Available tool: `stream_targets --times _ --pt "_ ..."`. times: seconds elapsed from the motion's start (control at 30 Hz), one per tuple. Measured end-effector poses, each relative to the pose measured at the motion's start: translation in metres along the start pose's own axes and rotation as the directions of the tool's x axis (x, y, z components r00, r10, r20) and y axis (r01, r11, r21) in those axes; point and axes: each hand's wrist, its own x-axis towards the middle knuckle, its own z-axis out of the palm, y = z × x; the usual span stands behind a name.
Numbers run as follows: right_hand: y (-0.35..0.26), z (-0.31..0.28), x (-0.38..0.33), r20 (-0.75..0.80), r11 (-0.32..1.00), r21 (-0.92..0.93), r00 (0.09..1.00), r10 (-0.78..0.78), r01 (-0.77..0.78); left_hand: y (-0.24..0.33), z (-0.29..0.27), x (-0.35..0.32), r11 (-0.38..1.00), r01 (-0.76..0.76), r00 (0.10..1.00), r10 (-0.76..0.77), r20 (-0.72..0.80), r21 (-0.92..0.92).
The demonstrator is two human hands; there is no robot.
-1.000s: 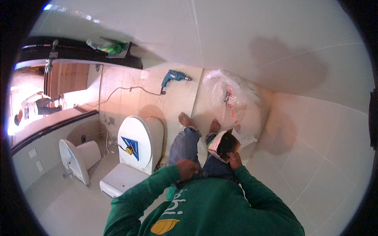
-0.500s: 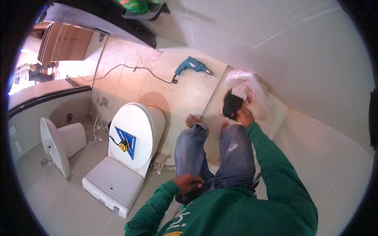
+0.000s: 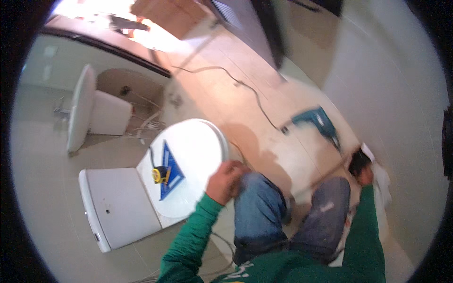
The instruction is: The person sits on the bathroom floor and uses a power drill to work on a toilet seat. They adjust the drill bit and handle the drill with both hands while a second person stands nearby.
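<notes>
Far right, the right hand [image 3: 366,176] grips a dark package [image 3: 359,162], not yet set down, drill [image 3: 321,124] idle, centre left hand [image 3: 227,182] with grip unclear!

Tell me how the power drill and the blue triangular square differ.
The power drill lies on the tiled floor; the triangular square lies on the toilet lid. The drill is bulky and pistol-shaped; the square is a flat triangle. A cord runs from the drill, while a tape measure sits on the square. Both are bluish, and neither is in the left hand or the right hand.
</notes>
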Motion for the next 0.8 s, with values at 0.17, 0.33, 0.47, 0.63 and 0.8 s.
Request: stream_targets --times 0.17,0.33,0.47,0.63,0.8 --pt "0.057 0.070 -0.001 0.021 0.941 0.070 0.944 0.330 -0.331 0.017 0.028 -0.023 0.996 -0.085 0.990 0.083 -0.113 -0.012" --pt "0.070 0.074 0.002 -0.102 0.969 0.099 0.966 0.237 -0.227 0.030 0.059 -0.055 0.997 -0.072 0.964 0.064 -0.257 -0.024" --pt "0.064 0.053 -0.017 -0.043 0.981 0.112 0.986 0.162 -0.157 0.019 0.091 -0.076 0.999 0.011 0.896 -0.027 -0.442 -0.040" --pt "0.058 0.050 0.011 0.071 0.956 0.071 0.957 0.281 -0.286 0.031 0.091 -0.064 0.999 0.049 0.838 -0.049 -0.544 -0.015" --pt "0.019 0.018 0.004 0.123 0.788 0.344 0.857 0.501 -0.510 0.042 0.090 -0.070 0.998 0.061 0.833 -0.062 -0.550 -0.021"
